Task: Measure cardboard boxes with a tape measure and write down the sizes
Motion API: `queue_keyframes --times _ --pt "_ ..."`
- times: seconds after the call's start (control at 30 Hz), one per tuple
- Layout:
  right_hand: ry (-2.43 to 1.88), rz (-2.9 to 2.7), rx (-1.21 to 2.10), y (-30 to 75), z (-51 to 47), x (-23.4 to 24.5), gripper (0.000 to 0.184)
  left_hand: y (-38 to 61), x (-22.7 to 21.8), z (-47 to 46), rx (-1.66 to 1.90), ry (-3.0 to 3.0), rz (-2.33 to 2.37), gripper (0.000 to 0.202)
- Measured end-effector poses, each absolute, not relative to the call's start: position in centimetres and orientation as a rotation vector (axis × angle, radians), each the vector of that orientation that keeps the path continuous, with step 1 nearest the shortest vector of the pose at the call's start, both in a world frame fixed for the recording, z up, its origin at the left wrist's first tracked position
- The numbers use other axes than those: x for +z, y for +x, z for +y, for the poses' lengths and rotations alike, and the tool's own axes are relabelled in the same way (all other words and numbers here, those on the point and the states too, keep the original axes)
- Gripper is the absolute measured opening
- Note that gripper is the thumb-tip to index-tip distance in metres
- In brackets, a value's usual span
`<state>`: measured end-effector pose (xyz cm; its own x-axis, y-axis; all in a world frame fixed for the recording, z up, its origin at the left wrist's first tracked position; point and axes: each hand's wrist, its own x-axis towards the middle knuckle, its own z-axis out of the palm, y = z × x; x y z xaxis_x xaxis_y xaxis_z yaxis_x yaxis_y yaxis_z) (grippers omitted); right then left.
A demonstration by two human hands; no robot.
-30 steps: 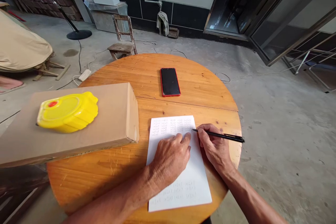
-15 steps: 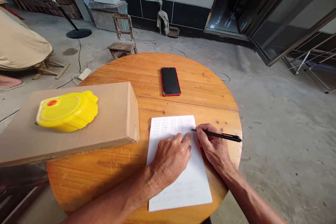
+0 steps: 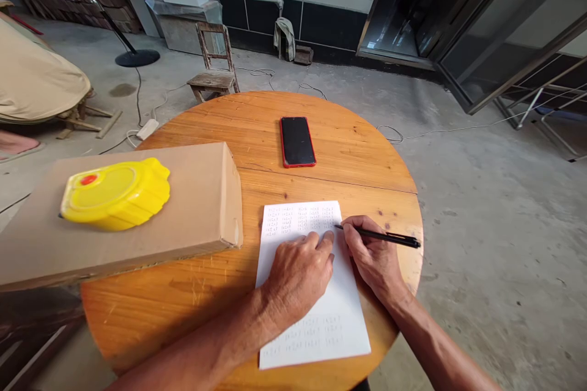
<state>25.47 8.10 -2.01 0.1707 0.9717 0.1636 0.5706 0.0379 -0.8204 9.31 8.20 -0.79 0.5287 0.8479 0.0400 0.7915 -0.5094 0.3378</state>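
Black pen [image 3: 387,236] gripped in right hand [image 3: 373,256], above paper [image 3: 339,311].

Writing on sheet [image 3: 340,305] illegible; box [image 3: 192,208] cropped left.

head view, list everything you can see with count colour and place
table: 1, orange-brown wood, round, centre
sheet of paper: 1, white with rows of writing, near right part of the table
pen: 1, black, tip on the paper
phone: 1, black screen with red edge, far middle of the table
cardboard box: 1, brown, left side of the table
container: 1, yellow with red spot, on the box
chair: 1, worn wood, floor beyond the table
left hand: flat on the paper
right hand: gripping the pen
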Motion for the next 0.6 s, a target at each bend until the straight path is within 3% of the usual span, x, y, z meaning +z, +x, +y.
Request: queue_keyframes --times 0.43,0.6 --pt "-1.633 -1.513 0.621 25.5 8.0 -1.95 0.018 9.23 -0.62 8.23 0.26 2.483 1.366 0.033" --pt "-1.552 -1.342 0.798 25.73 7.79 -1.76 0.018 9.29 -0.55 8.31 0.24 2.48 1.376 0.034"
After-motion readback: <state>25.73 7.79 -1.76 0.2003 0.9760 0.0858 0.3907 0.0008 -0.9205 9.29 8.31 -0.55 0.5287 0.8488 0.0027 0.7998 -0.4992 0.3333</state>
